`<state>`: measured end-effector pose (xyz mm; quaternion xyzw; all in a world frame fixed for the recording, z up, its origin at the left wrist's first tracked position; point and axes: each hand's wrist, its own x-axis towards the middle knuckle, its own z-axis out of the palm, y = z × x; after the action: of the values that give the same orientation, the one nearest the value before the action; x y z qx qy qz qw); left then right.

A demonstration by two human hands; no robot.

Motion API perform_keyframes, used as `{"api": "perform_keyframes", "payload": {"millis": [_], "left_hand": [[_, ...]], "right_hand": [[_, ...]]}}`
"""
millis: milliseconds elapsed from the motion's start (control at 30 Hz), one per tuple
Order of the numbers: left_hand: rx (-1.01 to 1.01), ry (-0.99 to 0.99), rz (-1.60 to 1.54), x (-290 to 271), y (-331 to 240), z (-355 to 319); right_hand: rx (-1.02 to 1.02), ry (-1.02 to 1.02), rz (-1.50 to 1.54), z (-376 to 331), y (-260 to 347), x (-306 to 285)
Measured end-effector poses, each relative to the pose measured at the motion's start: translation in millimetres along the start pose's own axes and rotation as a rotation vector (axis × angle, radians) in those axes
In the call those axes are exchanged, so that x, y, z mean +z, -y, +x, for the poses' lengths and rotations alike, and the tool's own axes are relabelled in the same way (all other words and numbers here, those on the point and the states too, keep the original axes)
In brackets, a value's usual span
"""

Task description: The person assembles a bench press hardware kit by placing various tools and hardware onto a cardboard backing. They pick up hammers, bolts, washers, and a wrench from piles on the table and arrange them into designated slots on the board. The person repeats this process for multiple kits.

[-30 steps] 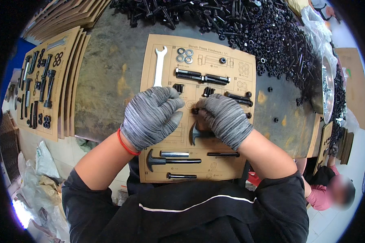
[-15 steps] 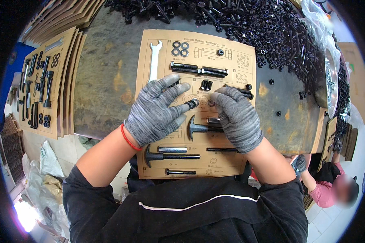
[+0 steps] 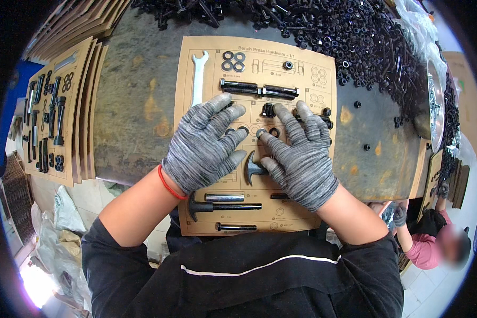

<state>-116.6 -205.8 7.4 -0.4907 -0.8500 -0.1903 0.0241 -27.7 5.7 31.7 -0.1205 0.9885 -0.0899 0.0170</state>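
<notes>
Left stack: brown boards loaded with black hardware (image 3: 72,158) are standing at your far left.
Wrench: a silver open-ended wrench (image 3: 200,79) is lying along your board's left side, its lower end disappearing behind your glove.
Left hand: your gloved left hand (image 3: 204,148) is spreading its fingers apart over the board; you are gripping nothing visible in it.
Board: the brown printed board (image 3: 302,218) is lying flat before you, tilting slightly.
Rings: small dark rings (image 3: 274,132) are sitting in a row mid-board, between your hands.
Right hand: your gloved right hand (image 3: 303,159) is holding its fingers apart, one fingertip appearing to touch a ring.
Pile: loose black nuts and bolts (image 3: 350,45) are covering the table's far right.
Co-worker: a person in a pink top (image 3: 425,253) is working at lower right.
</notes>
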Motion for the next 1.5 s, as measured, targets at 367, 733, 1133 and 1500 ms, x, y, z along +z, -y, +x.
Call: {"api": "perform_keyframes", "payload": {"millis": [367, 733, 1133, 1500], "left_hand": [[0.001, 0.04, -0.024, 7, -4, 7], [-0.058, -0.147, -0.033, -1, 2, -4], [-0.04, -0.079, -0.049, 3, 2, 2], [-0.11, -0.095, -0.008, -1, -2, 4]], "right_hand": [[0.062, 0.015, -0.026, -7, -4, 2], [0.111, -0.014, -0.061, -18, -12, -1], [0.11, -0.057, -0.015, -16, -12, -2], [0.155, -0.239, -0.073, 8, -28, 7]]}}
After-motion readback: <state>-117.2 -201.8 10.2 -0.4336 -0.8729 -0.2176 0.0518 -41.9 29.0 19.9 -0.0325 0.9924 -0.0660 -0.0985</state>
